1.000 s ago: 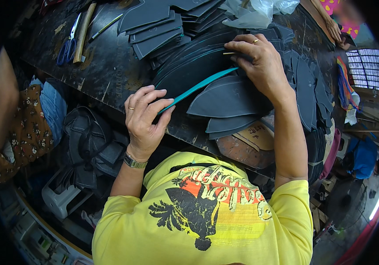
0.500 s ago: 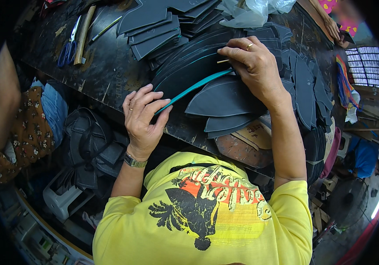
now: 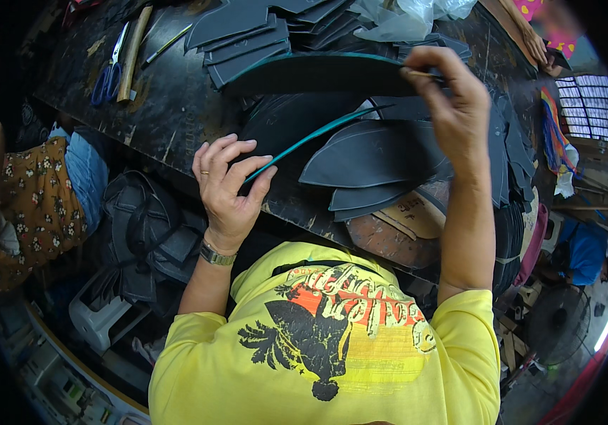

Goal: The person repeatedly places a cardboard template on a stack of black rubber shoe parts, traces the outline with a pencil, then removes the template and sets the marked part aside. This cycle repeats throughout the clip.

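My left hand (image 3: 231, 177), closed at the near edge of the pile, pinches one end of a curved dark panel (image 3: 311, 142) seen nearly edge-on, with a teal edge. My right hand (image 3: 456, 103) is raised on the right and closed on the end of another long dark panel (image 3: 318, 76), which stretches left above the pile. A thin pale stick (image 3: 428, 74) shows slightly between its fingers. Below the right hand, leaf-shaped dark panels (image 3: 367, 156) lie in overlapping layers. More curved panels (image 3: 286, 117) lie behind the left hand's piece.
Blue-handled scissors (image 3: 108, 81), a wooden stick (image 3: 134, 53) and a pen (image 3: 167, 44) lie at the table's far left. Stacked dark pieces (image 3: 247, 49) and clear plastic (image 3: 403, 20) lie at the back. A person in a floral garment (image 3: 38, 205) is at left; another person's hand (image 3: 532, 46) shows far right.
My right hand has moved up and right, lifting a dark panel off the pile. My left hand stays nearly in place, still pinching its teal-edged panel.
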Available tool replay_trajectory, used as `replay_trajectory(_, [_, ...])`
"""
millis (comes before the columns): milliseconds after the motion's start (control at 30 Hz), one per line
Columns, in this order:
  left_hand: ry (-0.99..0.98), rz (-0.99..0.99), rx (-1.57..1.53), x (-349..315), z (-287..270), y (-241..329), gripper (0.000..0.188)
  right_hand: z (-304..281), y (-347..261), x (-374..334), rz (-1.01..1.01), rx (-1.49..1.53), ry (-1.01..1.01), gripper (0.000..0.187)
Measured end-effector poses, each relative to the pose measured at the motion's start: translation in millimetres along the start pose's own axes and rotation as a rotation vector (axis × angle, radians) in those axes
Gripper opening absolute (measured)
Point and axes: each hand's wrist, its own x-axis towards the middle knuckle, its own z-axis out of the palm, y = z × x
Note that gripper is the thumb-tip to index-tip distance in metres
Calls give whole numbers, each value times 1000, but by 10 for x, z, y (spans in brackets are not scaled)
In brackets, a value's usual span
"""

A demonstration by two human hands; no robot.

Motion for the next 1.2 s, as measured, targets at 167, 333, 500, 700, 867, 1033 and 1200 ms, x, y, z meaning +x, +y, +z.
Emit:
replay_trajectory(167, [14, -47, -28, 25, 6, -7, 17, -514, -100, -91, 315, 427, 13, 8])
replay_trajectory(333, [22, -22, -41, 58, 14, -18, 18, -540, 12, -266, 574, 282, -345, 9])
replay_trajectory(500, [6, -66, -55, 75, 6, 0, 21, -367, 75, -424, 455, 67, -290, 16])
replay_trajectory(700, [-15, -192, -76, 69, -10, 1, 22, -330, 50, -404, 336, -1, -310, 20])
replay_trajectory(867, [-20, -209, -75, 66, 8, -4, 22, -330, 42, -424, 298, -30, -328, 20])
replay_trajectory(1033, [-37, -188, -69, 73, 7, 20, 40, -332, 32, -425, 324, -49, -341, 21])
replay_trajectory(1200, [-67, -197, -68, 76, 6, 26, 53, -338, -62, -424, 269, -103, -354, 26])
